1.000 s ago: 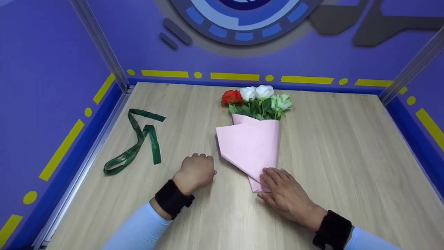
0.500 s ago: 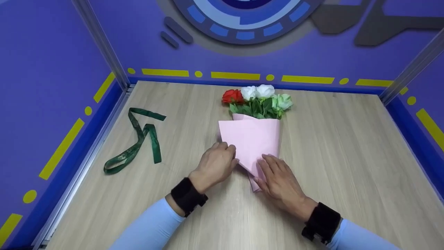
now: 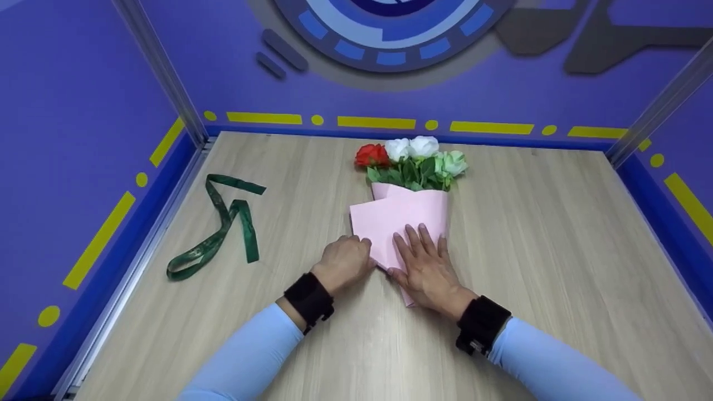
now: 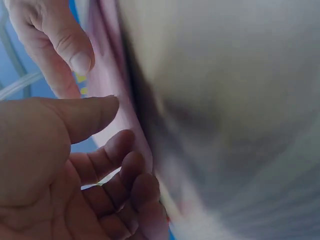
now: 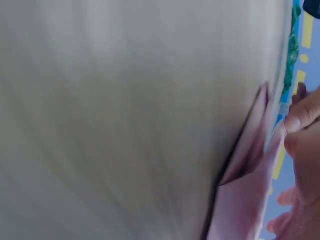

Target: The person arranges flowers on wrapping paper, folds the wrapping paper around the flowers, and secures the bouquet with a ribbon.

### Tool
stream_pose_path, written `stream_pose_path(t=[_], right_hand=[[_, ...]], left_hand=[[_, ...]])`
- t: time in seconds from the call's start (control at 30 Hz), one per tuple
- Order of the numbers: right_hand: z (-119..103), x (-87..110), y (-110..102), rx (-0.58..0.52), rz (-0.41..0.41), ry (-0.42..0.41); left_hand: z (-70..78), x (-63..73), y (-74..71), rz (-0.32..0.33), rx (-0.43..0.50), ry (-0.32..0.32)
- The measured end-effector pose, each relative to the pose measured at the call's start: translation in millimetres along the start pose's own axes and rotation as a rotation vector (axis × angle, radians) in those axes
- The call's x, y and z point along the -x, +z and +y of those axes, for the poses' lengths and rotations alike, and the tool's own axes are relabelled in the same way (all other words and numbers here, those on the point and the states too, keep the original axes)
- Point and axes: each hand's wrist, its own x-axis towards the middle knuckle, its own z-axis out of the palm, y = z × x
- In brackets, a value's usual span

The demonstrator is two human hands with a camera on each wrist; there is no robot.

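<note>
A bouquet [image 3: 415, 170] of red, white and pale green roses lies on the table, wrapped in pink paper [image 3: 384, 220]. My right hand [image 3: 429, 270] rests on the lower part of the wrap, fingers straight and spread. At the wrap's lower left edge is my left hand [image 3: 342, 262], knuckles up. The left wrist view shows its thumb [image 4: 97, 112] apart from the loosely bent fingers [image 4: 120, 150], whose tips are right at the edge of the paper. In the right wrist view, folded layers of the paper [image 5: 245, 195] show at the narrow end.
A green ribbon [image 3: 225, 223] lies in loose bends on the wooden table [image 3: 557, 250], to the left of the bouquet. Purple panels with yellow marks [image 3: 376, 122] stand around the back and sides of the table.
My left hand has moved right to the wrap's edge. My right hand has slid up and left from the wrap's lower end, its fingers now spread. The wrap's left flap rose, then dropped again.
</note>
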Motion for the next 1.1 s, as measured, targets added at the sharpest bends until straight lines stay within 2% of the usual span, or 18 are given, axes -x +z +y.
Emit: stream_pose_path(t=[0.13,0.37,0.73,1.1], right_hand=[[2,-4.3,3,0.004,-0.089,0.019],[8,-3.3,3,0.005,-0.133,0.034],[36,-2.5,-4,0.027,-0.173,0.086],[83,15.2,-19,0.027,-0.132,0.171]], left_hand=[[-4.3,-1.9,1.5,-0.080,0.027,-0.040],[-3.7,-1.5,-0.8,-0.138,0.049,-0.066],[-5.5,0.6,1.9,-0.133,0.043,-0.070],[-6.1,0.1,2.7,-0.156,0.039,-0.081]])
